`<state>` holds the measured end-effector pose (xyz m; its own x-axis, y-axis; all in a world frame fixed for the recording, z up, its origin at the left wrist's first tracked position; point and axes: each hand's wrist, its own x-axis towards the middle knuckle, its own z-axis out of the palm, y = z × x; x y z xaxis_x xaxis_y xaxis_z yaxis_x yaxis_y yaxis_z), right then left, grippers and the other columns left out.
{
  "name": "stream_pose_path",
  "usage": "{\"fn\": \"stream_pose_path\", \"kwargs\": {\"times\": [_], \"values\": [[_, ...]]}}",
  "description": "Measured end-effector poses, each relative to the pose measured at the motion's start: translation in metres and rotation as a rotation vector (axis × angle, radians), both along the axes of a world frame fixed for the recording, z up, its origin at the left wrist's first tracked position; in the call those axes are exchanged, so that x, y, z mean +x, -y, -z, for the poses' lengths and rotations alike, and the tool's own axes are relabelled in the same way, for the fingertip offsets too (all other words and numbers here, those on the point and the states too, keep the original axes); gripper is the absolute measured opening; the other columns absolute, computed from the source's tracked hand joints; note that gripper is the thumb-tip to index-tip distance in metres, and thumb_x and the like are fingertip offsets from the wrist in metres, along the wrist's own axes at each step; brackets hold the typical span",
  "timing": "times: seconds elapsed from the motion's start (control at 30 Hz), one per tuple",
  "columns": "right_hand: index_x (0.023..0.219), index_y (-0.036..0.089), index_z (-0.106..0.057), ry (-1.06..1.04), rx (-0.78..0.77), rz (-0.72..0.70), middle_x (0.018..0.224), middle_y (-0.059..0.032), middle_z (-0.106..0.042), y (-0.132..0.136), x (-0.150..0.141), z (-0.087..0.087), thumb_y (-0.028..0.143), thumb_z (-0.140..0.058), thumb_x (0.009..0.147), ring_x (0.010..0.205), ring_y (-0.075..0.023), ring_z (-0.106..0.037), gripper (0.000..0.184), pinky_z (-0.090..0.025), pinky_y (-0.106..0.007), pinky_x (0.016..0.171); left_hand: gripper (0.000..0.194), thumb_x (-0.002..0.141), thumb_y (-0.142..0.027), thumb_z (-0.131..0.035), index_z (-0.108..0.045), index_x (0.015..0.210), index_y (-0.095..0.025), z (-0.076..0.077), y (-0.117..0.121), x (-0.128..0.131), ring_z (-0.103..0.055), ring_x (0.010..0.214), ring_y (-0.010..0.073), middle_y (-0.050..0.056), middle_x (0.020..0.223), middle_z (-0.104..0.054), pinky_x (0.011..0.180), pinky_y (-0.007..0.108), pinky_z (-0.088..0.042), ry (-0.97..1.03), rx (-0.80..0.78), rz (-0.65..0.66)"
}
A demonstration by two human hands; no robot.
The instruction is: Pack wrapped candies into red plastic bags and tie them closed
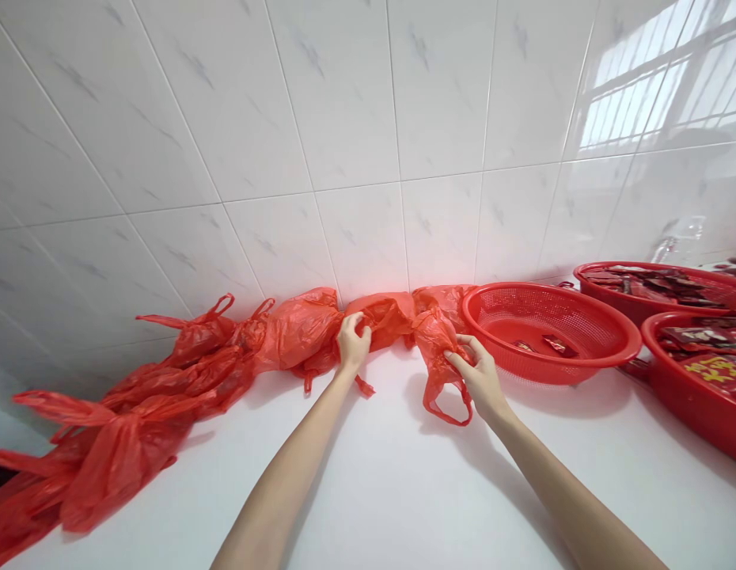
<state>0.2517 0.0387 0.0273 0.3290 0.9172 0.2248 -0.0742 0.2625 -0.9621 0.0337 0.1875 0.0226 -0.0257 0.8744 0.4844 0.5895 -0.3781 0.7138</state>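
Observation:
My right hand (pixel 479 376) pinches a crumpled red plastic bag (pixel 434 336) near its neck. The loop handle of that bag hangs below the fingers, over the white table. My left hand (pixel 353 344) is at another red plastic bag (pixel 387 309) by the wall, its mouth facing me. The left fingers are curled, with a small gap between thumb and fingertips, and they appear to touch the bag's edge. Part of this bag is hidden behind the hand.
Several knotted red bags (pixel 127 451) line the wall to the left. At right, a red mesh basket (pixel 487 356) holds a few small packets (pixel 559 346). Two fuller red baskets (pixel 694 400) stand beyond it on the white table (pixel 392 491). A tiled wall (pixel 356 134) closes the back.

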Motion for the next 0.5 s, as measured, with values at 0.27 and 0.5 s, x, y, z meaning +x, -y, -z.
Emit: {"fn": "stream_pose_path", "kwargs": {"times": [0.27, 0.5], "values": [[0.105, 0.02, -0.06, 0.047, -0.003, -0.014, 0.102, -0.0083, -0.071, 0.0, -0.003, 0.002, 0.048, -0.072, 0.072, 0.082, -0.0235, -0.068, 0.045, -0.056, -0.035, 0.07, 0.038, 0.072, -0.014, -0.069, -0.072, 0.11, -0.018, -0.002, -0.007, 0.002, -0.064, 0.123, 0.0319, 0.014, 0.125, -0.071, 0.109, 0.046, -0.048, 0.009, -0.124, 0.153], [0.103, 0.021, -0.062, 0.098, 0.022, -0.022, 0.105, -0.0085, -0.071, -0.002, -0.004, 0.006, 0.049, -0.072, 0.073, 0.089, -0.0251, -0.069, 0.042, -0.057, -0.036, 0.072, 0.036, 0.09, -0.032, -0.058, -0.066, 0.122, -0.017, -0.01, 0.038, 0.024, -0.058, 0.131, 0.0293, 0.015, 0.139, -0.062, 0.113, 0.046, -0.044, 0.041, -0.144, 0.321]]}}
